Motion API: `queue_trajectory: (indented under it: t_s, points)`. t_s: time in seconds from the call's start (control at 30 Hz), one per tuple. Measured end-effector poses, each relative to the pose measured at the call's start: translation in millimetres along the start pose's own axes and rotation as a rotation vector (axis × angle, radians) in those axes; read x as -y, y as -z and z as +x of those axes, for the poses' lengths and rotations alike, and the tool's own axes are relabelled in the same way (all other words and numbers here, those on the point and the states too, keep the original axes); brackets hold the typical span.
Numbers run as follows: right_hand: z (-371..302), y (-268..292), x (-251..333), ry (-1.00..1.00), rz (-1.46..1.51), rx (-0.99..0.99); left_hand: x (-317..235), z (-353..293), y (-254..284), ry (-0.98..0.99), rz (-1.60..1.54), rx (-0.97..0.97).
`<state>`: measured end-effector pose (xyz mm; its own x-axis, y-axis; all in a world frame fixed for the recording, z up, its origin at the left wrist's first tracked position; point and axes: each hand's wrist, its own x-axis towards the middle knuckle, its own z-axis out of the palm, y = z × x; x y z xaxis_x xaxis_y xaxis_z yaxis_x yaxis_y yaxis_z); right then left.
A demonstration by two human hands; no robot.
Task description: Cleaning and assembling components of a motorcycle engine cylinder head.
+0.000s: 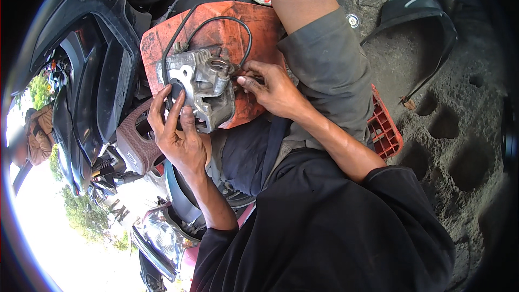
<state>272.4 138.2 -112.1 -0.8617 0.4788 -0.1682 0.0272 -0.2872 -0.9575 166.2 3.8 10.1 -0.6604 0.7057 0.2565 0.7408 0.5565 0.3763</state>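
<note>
A grey metal engine cylinder head (220,109) with fins and open ports rests on a scuffed orange-red plastic container (254,27). My left hand (181,135) grips its near left side, the fingers bent over the edge and the thumb close to the lower face. At the right side of the part, my right hand (273,89) is pinched together beside a port. What lies between thumb and forefinger is small and mostly hidden. A black cable (250,35) loops over the container, and one stretch comes down close to my right fingertips.
Dark scooter body panels (111,70) stand at the left, with a headlight unit (165,238) below. A red plastic crate (385,130) shows beside my knee. On the rough ground at the right lies a black curved fender-like panel (416,11).
</note>
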Motion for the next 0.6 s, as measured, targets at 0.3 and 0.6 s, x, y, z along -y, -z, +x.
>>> queue_trajectory:
  t_s: [0.3, 0.6]
  points:
    - [6.0, -1.6, -4.9, 0.155, -0.096, -0.047, 5.7, 6.5, 1.7, -0.145, -0.039, 0.038]
    - [9.2, -5.2, 1.9, 0.1, -0.164, 0.004, 14.5, 7.2, -0.3, -0.131, -0.189, 0.072]
